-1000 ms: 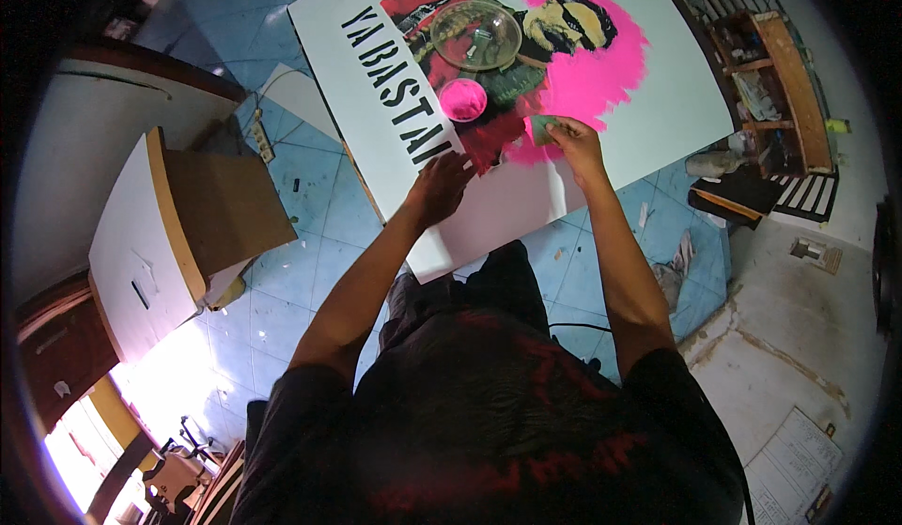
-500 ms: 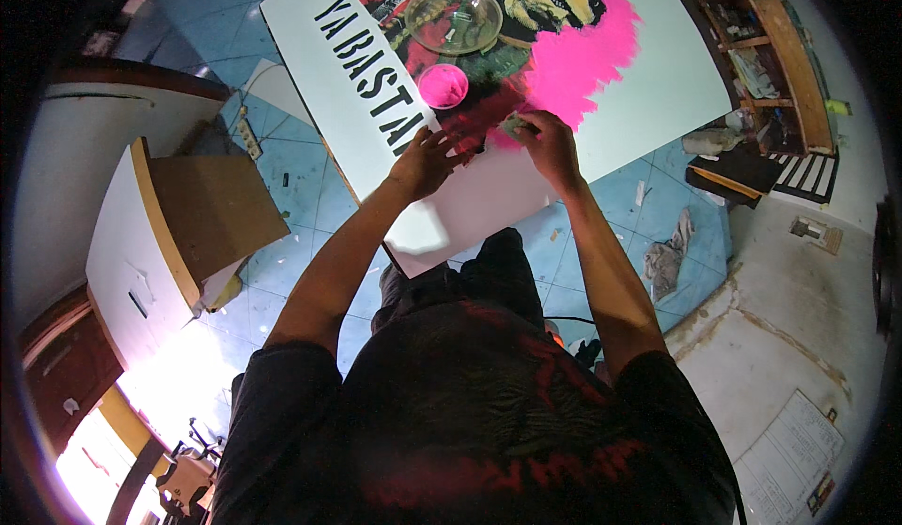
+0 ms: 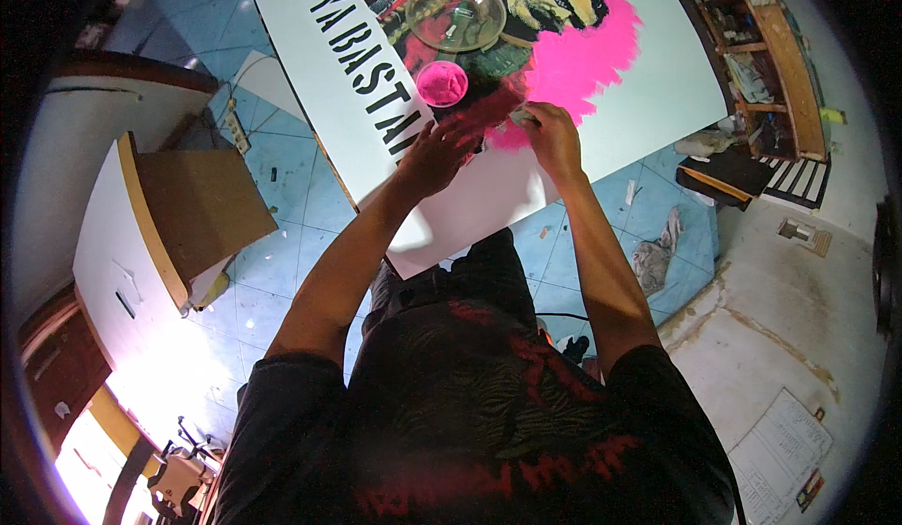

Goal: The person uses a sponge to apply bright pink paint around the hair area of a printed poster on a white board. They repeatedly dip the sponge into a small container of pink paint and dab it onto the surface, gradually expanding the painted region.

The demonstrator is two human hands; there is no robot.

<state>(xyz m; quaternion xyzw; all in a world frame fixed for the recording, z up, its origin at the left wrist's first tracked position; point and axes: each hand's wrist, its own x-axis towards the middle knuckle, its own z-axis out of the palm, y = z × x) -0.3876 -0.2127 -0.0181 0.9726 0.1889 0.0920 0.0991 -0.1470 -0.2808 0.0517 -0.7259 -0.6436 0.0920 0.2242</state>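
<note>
A large white panel [image 3: 658, 111] bears a painted picture: black stencilled letters, a dark red and green figure, and a bright pink area [image 3: 587, 64] around its head. My left hand [image 3: 437, 156] lies on the panel below the letters, fingers stretched and apart, holding nothing. In my right hand [image 3: 554, 135] a small greyish pad [image 3: 519, 117], perhaps sponge or cloth, is pinched against the pink paint's lower edge. A small round tub of pink paint [image 3: 442, 84] stands just beyond my hands. Behind it is a clear round plastic container [image 3: 455, 15] with a small item inside.
Beneath the panel is a blue tiled floor [image 3: 310, 177] with scraps and a grey rag [image 3: 656, 252]. At left stands a white and brown board cabinet [image 3: 202, 210], with a power strip [image 3: 237, 132] beyond. A wooden shelf [image 3: 787, 74] stands at far right.
My left hand has slid slightly right and its fingers lie flatter on the panel. The right hand has shifted slightly up with the pad. The whole view has moved a little.
</note>
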